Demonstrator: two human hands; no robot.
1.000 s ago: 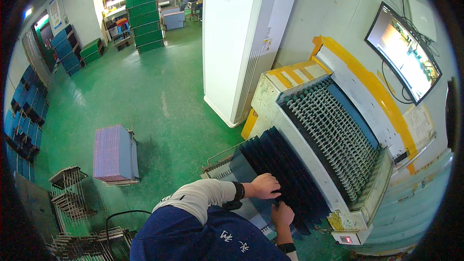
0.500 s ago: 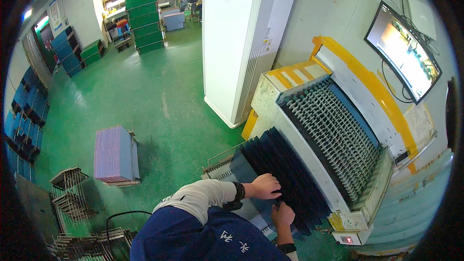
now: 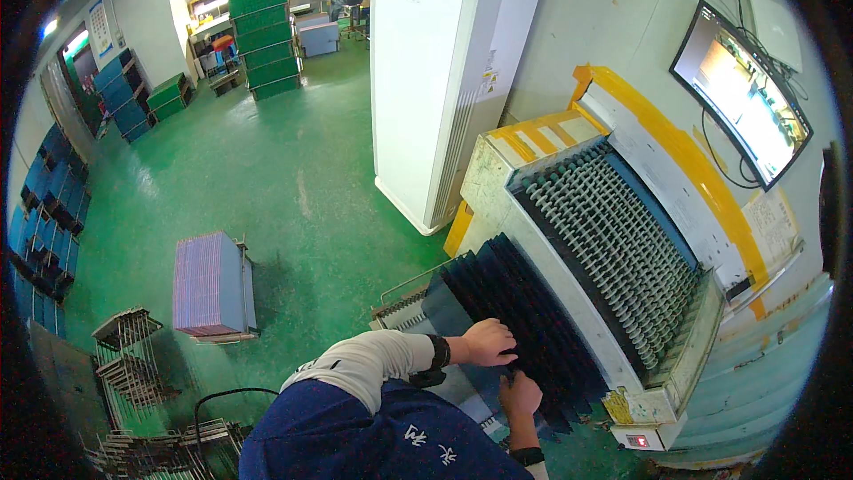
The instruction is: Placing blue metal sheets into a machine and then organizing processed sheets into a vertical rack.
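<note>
A row of thin dark sheets (image 3: 524, 311) stands close together on edge in a rack (image 3: 404, 313) at the front of the roller machine. Over the near edge of the sheets, my left hand (image 3: 488, 343) is curled, fingertips pressed at the front dark sheet. Just below and to its right, my right hand (image 3: 522, 396) pinches the same sheet's edge, thumb and fingers closed. The fingertips of both hands are partly hidden against the dark surface. A greyish translucent sheet (image 3: 451, 313) leans nearest to me, beside my left wrist.
The conveyor machine (image 3: 613, 249) with rows of rollers stands at right, below a wall monitor (image 3: 742, 93). A tall white cabinet unit (image 3: 422, 89) stands behind it. On the green floor sit a rack of purplish panels (image 3: 213, 289), metal racks (image 3: 133, 351) and stacked green crates (image 3: 264, 40).
</note>
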